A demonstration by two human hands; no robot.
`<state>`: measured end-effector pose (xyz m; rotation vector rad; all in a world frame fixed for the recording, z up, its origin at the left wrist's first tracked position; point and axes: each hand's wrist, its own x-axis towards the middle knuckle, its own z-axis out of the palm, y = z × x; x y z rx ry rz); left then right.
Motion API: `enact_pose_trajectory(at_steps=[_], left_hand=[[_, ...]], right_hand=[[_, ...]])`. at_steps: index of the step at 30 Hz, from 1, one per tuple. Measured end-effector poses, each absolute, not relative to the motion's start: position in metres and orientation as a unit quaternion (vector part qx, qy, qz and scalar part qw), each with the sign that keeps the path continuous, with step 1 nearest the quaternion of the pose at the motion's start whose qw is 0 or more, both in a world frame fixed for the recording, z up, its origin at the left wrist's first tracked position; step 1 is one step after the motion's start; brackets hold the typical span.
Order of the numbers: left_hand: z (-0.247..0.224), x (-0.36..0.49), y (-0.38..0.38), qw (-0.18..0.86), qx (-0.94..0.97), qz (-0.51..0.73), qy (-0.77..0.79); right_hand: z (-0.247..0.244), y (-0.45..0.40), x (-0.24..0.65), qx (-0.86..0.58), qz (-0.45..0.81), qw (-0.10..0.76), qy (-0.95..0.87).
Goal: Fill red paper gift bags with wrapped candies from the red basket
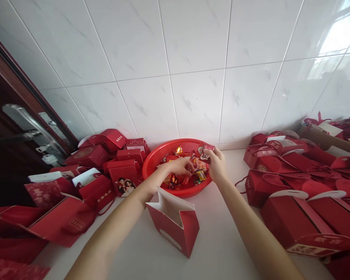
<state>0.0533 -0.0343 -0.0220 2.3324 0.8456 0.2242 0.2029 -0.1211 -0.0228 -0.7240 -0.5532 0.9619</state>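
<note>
A red plastic basket [192, 191] with perforated sides holds many wrapped candies [202, 175] in red, gold and yellow. Inside it, my left hand [181, 167] reaches down among the candies, its fingers curled; whatever they grip is hidden. At the basket's right rim, my right hand [217, 166] pinches a dark red candy packet [205, 154] with white print between thumb and fingers. Just in front of the basket, below my left wrist, a red paper gift box [175, 229] stands upright with its white-lined top open. Its bottom is mostly hidden from view.
Several red gift boxes [89, 192] crowd the left, some with open tops. Rows of closed red boxes [303, 217] fill the right, beside a cardboard carton [321, 136]. Behind rises a white tiled wall [196, 97]; a dark door with a metal handle [32, 124] stands at left.
</note>
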Motion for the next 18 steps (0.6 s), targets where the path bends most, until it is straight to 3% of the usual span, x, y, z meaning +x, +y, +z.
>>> enact_pose_trajectory(at_steps=[9,18], left_hand=[[-0.01,0.056,-0.031,0.476,0.762,0.28,0.338],[-0.003,0.059,-0.034,0.491,0.71,0.405,0.302]], right_hand=[[-0.023,-0.122,0.204,-0.324,0.45,0.79,-0.261],[-0.015,-0.127,0.203,-0.354,0.444,0.781,-0.261]])
